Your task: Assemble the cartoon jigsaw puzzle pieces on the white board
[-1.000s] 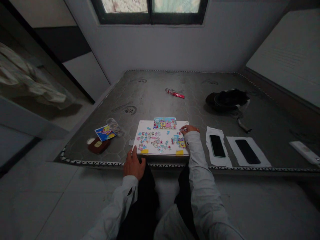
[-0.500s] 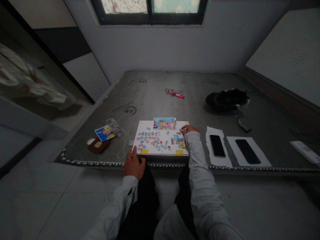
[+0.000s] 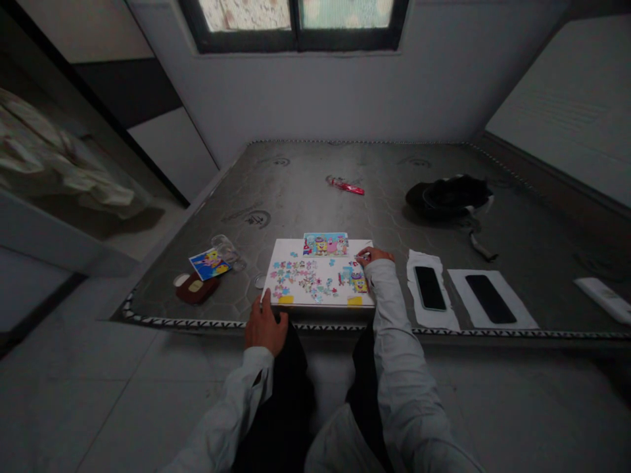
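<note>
While puzzle pieces (image 3: 310,282) dot the board (image 3: 283,248), phones (image 3: 430,288) lie nearby.

Lt-grey long-slv shirt (image 3: 407,358) is worn w/ blk trousers (image 3: 276,407).

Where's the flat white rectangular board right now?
Head view: the flat white rectangular board lies centre, at the near edge of the grey patterned surface, left hand at its near-left corner, right hand over its right edge.

Colourful jigsaw pieces (image 3: 309,282) — atop box (image 3: 283,247)
</note>
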Action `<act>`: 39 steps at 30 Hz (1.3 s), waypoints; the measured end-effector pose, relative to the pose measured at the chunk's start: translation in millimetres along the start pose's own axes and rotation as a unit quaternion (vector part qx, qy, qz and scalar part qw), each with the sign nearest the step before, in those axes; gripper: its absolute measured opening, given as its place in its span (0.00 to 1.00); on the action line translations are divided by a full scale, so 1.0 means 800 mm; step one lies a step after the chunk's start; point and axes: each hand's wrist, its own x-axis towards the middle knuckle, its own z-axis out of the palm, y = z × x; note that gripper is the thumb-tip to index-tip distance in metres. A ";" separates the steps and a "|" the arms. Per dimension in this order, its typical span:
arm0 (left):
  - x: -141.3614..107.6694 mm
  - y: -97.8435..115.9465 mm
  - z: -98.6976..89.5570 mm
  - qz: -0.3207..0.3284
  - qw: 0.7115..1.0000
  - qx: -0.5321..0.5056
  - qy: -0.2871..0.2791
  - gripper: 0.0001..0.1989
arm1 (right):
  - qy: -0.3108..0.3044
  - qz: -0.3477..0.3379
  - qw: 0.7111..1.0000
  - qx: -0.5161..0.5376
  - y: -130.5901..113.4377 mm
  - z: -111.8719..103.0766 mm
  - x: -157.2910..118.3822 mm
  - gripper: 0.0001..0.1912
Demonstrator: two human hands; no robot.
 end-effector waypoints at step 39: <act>-0.007 0.026 -0.023 -0.025 1.000 -0.006 -0.014 0.37 | 0.023 -0.018 0.999 0.019 0.010 0.006 0.010 0.10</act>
